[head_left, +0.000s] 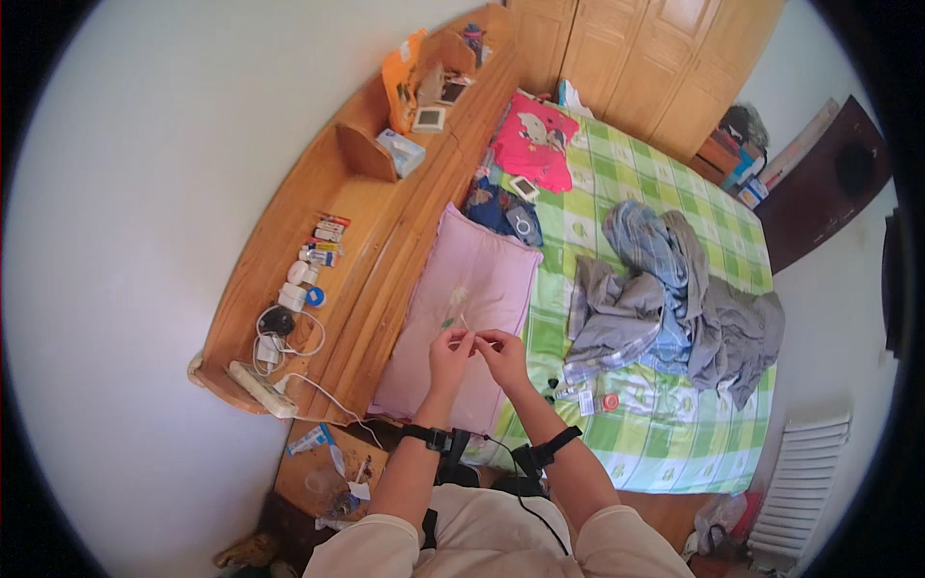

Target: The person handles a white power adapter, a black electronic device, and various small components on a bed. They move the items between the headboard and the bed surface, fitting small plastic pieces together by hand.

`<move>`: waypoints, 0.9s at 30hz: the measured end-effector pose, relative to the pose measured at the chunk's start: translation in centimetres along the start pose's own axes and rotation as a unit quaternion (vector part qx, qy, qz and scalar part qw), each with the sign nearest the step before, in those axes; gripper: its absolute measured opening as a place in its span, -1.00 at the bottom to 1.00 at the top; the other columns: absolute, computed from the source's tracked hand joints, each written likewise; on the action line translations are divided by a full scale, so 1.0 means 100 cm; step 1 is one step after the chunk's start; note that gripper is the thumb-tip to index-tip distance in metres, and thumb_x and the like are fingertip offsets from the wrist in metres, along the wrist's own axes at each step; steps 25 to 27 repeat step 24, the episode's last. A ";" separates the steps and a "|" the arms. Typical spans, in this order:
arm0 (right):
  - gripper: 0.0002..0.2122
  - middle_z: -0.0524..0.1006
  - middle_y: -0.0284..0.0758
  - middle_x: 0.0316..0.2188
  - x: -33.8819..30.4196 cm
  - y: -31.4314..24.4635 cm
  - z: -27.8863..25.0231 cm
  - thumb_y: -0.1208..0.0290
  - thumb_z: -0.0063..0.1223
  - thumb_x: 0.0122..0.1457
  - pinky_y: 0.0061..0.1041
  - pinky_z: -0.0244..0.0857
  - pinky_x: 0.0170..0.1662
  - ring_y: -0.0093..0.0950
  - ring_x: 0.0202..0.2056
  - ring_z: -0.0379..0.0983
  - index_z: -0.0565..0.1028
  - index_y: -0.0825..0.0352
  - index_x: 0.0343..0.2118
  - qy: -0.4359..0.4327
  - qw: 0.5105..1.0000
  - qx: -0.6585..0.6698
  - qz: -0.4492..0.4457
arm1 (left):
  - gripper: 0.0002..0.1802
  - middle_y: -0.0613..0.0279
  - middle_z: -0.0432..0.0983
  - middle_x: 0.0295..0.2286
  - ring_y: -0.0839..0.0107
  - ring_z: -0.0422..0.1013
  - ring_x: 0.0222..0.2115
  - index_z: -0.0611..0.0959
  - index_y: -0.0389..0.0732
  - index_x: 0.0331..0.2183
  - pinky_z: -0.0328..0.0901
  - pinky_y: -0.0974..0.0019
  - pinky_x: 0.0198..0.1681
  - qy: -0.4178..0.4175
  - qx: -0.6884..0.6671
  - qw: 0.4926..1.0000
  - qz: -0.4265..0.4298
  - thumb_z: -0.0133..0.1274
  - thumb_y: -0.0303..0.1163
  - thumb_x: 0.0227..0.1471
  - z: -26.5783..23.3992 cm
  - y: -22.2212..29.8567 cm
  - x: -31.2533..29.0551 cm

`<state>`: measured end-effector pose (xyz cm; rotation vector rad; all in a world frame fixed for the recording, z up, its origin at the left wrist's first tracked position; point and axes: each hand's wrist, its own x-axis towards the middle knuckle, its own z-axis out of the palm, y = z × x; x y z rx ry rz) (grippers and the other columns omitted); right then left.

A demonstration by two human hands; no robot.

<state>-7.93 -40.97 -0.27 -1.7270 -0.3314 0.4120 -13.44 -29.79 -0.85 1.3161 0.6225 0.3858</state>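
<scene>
My left hand [450, 357] and my right hand [503, 358] meet fingertip to fingertip over the pink pillow [482, 260]. Both are closed in a pinch. From between the fingertips a thin white stick-like piece [463, 318] points up and away from me, too small to name. My left fingers appear to grip it; what my right fingertips pinch is hidden. Below the hands lies the lower part of the pillow, on a bed with a green and white checked sheet [626, 453]. Black straps with small devices circle both my forearms.
Along the left runs a wooden headboard shelf [371, 207] with batteries, chargers, a power strip [262, 388] and a tissue box [401, 152]. Rumpled grey and blue clothes [665, 299] cover the bed's right. Small items, including a red round one [610, 402], lie near my right forearm.
</scene>
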 end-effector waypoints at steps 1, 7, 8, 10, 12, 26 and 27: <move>-0.82 0.60 -0.30 -0.49 0.006 -0.007 0.006 0.44 0.15 0.10 -0.65 0.31 -0.44 -0.62 -0.49 0.48 0.58 0.44 -0.30 -0.004 0.999 -0.036 -0.007 | -0.81 0.17 0.54 -0.43 0.44 0.48 -0.47 0.57 -0.37 -0.34 0.42 0.42 -0.42 0.003 0.001 1.000 0.004 0.12 -0.43 0.04 -0.007 0.003 0.007; -0.82 0.59 -0.18 -0.48 0.048 -0.045 0.048 0.45 0.16 0.07 -0.57 0.38 -0.41 -0.50 -0.49 0.53 0.57 0.44 -0.30 -0.037 0.983 -0.138 -0.113 | -0.80 0.12 0.52 -0.44 0.39 0.51 -0.46 0.54 -0.41 -0.36 0.46 0.40 -0.38 0.043 -0.040 0.998 -0.003 0.11 -0.44 0.05 -0.043 0.019 0.049; -0.82 0.59 -0.18 -0.48 0.058 -0.042 0.057 0.45 0.16 0.07 -0.57 0.38 -0.41 -0.50 -0.49 0.53 0.57 0.44 -0.30 -0.042 0.983 -0.138 -0.116 | -0.79 0.10 0.52 -0.45 0.36 0.51 -0.45 0.55 -0.43 -0.36 0.47 0.39 -0.37 0.050 -0.057 0.997 -0.009 0.12 -0.44 0.04 -0.049 0.020 0.058; -0.84 0.59 -0.17 -0.48 0.081 -0.034 0.070 0.47 0.14 0.07 -0.51 0.41 -0.36 -0.43 -0.48 0.55 0.57 0.44 -0.31 -0.034 0.979 -0.130 -0.152 | -0.80 0.11 0.52 -0.44 0.36 0.51 -0.45 0.55 -0.42 -0.37 0.47 0.38 -0.37 0.065 -0.096 0.993 -0.016 0.12 -0.44 0.04 -0.052 0.023 0.077; -0.84 0.58 -0.16 -0.47 0.105 -0.033 0.083 0.48 0.13 0.08 -0.50 0.41 -0.35 -0.40 -0.46 0.55 0.56 0.45 -0.32 -0.032 0.976 -0.136 -0.166 | -0.80 0.12 0.52 -0.44 0.35 0.51 -0.45 0.54 -0.42 -0.37 0.47 0.37 -0.37 0.082 -0.134 0.987 -0.025 0.12 -0.44 0.04 -0.058 0.027 0.098; -0.85 0.56 -0.08 -0.39 0.248 -0.065 0.154 0.50 0.07 0.08 -0.42 0.43 -0.32 -0.27 -0.39 0.56 0.57 0.40 -0.29 -0.054 0.966 -0.179 -0.180 | -0.86 0.15 0.53 -0.39 0.36 0.49 -0.38 0.56 -0.35 -0.32 0.42 0.38 -0.29 0.072 -0.147 0.985 -0.048 0.04 -0.47 0.09 -0.098 0.064 0.251; -0.85 0.56 -0.08 -0.39 0.248 -0.065 0.154 0.50 0.07 0.08 -0.42 0.43 -0.32 -0.27 -0.39 0.56 0.57 0.40 -0.29 -0.054 0.966 -0.179 -0.180 | -0.86 0.15 0.53 -0.39 0.36 0.49 -0.38 0.56 -0.35 -0.32 0.42 0.38 -0.29 0.072 -0.147 0.985 -0.048 0.04 -0.47 0.09 -0.098 0.064 0.251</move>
